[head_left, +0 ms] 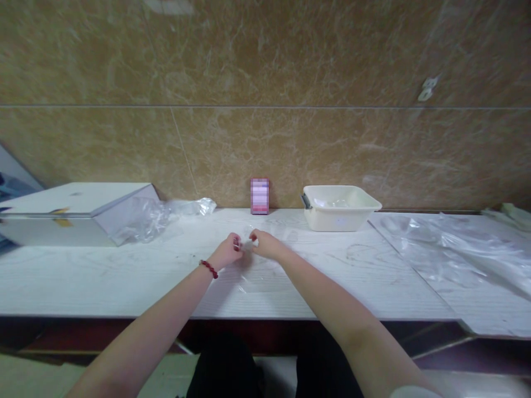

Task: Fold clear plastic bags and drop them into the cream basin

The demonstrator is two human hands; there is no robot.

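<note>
Over the middle of the white table, my left hand (226,253) is closed, with a small dark red and whitish patch showing between its fingers. I cannot make out what that is. A red beaded bracelet (208,269) circles the left wrist. Just to the right, my right hand (266,245) has its thumb and fingers curled together around a small whitish, see-through bit. The two hands are close but apart. Beneath and in front of them, thin clear plastic (259,283) lies flat on the table, its outline hard to see.
A cream plastic bin (340,219) with clear items inside stands right of centre. A small upright card-like item (259,196), blurred out, leans at the wall. On the left are a white box (62,229) and crumpled clear plastic (149,220); more plastic sheets (460,243) lie right.
</note>
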